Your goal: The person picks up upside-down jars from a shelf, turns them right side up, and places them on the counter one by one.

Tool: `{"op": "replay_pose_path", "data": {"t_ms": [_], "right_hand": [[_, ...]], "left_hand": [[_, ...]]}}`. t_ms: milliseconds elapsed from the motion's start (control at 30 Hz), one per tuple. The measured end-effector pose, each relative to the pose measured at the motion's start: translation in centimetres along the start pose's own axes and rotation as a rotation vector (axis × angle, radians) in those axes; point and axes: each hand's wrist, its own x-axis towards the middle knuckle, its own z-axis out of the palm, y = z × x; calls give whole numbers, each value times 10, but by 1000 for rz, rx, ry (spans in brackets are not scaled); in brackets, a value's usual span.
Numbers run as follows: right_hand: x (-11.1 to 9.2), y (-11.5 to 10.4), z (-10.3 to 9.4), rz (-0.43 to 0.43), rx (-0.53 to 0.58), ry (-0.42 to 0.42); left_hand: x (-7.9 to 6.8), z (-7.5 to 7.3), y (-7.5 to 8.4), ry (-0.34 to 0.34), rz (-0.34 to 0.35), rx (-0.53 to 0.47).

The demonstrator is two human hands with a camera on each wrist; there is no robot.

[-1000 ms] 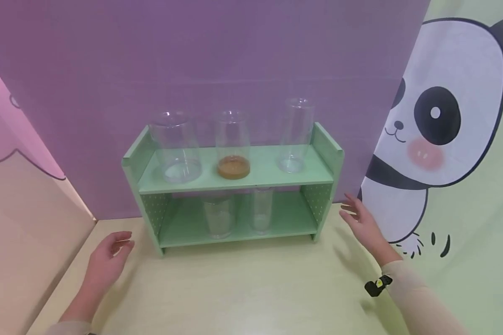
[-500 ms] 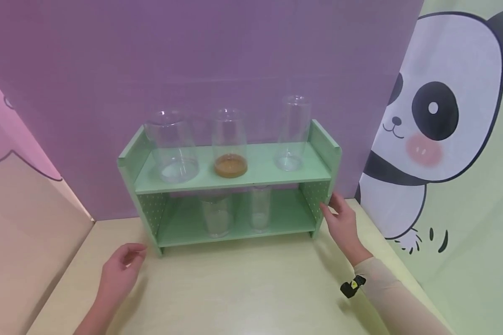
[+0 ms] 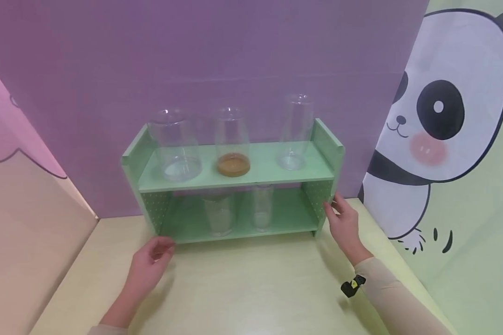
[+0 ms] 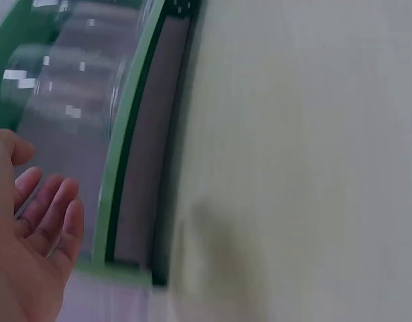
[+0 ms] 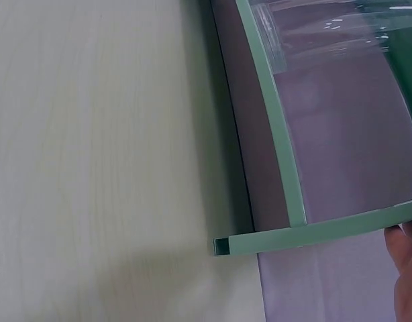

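Note:
A green two-tier shelf stands on the table. Its upper tier carries a wide clear glass vessel, a clear vessel with a brown disc at its bottom and a tall narrow one. Below stand a clear tumbler and a slimmer glass. My left hand, loosely curled with nothing in it, is at the shelf's lower front left corner. At the right side panel is my right hand, fingers along the outer face and thumb by the front edge; in the right wrist view fingertips meet the panel.
The pale wooden table extends in front of the shelf. A purple wall rises close behind it. On the right is a wall with a printed panda, on the left a pink printed wall.
My left hand has moved right and slightly down, from beside the shelf to its front left corner. The right hand has come in from the right to the side panel.

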Motion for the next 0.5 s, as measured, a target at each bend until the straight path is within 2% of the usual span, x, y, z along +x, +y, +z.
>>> {"op": "replay_pose_path", "data": {"t_ms": [67, 133, 300, 500], "right_hand": [[0, 1, -1, -14, 0, 3], [-1, 1, 0, -27, -6, 4], [-1, 2, 1, -43, -20, 8], [-1, 0, 1, -37, -20, 0]], "left_hand": [[10, 14, 7, -18, 55, -23], [21, 27, 14, -33, 72, -40], [48, 51, 24, -61, 14, -34], [72, 68, 27, -108, -35, -73]]}}
